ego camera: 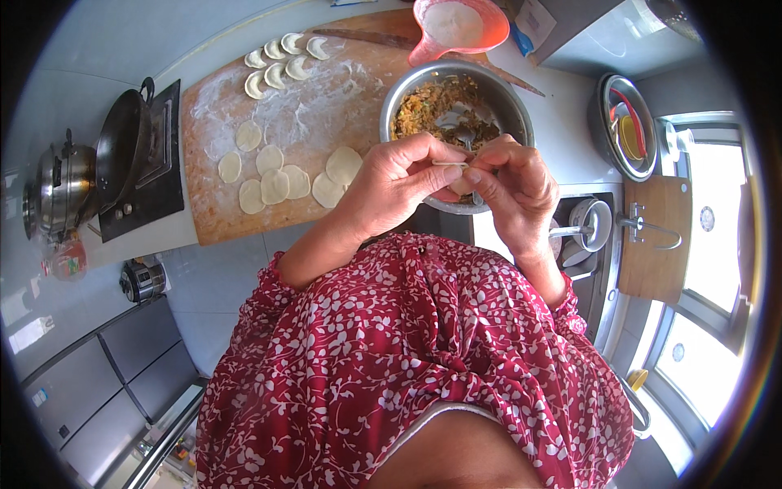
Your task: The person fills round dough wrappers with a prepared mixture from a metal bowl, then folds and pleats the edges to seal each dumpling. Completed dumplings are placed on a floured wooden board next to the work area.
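Note:
Over the near side of a metal bowl (pixel 514 110), my left hand (pixel 400 177) and my right hand (pixel 516 189) pinch a folded dumpling wrapper (pixel 458 182) between thumbs and fingers. The wrapper's upper edge is partly hidden by my fingertips. Chopped orange-brown filling (pixel 427 105) coats the bowl's far left side. A metal spoon (pixel 466 136) rests in it, its middle hidden behind my hands. To the left, several flat round wrappers (pixel 275 185) lie on a floured wooden board (pixel 342 98). Several crescent-shaped dumplings (pixel 275 76) sit in two rows at its far edge.
A pink container of flour (pixel 455 24) stands behind the bowl, near a tapered wooden rolling pin (pixel 510 76). On the left are a wok (pixel 125 147) and a steel pot (pixel 64 183). The sink on the right holds a white pot (pixel 591 223); nested basins (pixel 623 128) lean beyond it.

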{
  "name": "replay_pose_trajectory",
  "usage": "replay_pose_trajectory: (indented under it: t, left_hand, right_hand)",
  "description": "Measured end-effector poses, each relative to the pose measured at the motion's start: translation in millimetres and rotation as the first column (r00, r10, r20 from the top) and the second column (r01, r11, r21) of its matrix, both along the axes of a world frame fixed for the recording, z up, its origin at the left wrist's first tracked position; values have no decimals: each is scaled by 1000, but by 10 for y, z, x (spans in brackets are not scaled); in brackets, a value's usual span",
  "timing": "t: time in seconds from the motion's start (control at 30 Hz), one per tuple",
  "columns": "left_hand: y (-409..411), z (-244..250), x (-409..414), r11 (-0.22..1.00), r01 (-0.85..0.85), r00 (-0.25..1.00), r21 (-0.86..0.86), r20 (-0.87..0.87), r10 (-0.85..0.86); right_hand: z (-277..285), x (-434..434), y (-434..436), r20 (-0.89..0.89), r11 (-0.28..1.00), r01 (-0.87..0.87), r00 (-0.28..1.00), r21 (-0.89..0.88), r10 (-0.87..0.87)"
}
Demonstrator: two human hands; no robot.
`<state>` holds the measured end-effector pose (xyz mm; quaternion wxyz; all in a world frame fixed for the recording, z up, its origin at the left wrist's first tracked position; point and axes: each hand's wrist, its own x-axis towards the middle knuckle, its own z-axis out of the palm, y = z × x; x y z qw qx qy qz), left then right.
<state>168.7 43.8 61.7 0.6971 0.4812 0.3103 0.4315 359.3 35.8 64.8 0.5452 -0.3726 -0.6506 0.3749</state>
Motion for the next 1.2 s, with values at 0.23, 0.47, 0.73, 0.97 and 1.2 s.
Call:
replay_pose_trajectory:
  t: [0.23, 0.47, 0.73, 0.97, 1.2]
  left_hand:
    - [-39, 72, -6, 999, -22, 999, -28, 49, 23]
    - [-57, 34, -19, 1000, 16, 995, 25, -100, -14]
    - [17, 28, 25, 998, 56, 966, 33, -254, -46]
    - [12, 79, -11, 997, 53, 957, 54, -288, -35]
    - [55, 87, -44, 996, 80, 939, 40, -339, -62]
  right_hand:
    - [71, -9, 30, 271, 990, 42, 960, 132, -77]
    - [97, -17, 23, 317, 986, 27, 945, 162, -78]
    - [71, -12, 44, 226, 988, 16, 973, 156, -52]
    - [131, -73, 34, 357, 970, 26, 927, 241, -114]
    - [106, -98, 14, 341, 979, 72, 930, 192, -135]
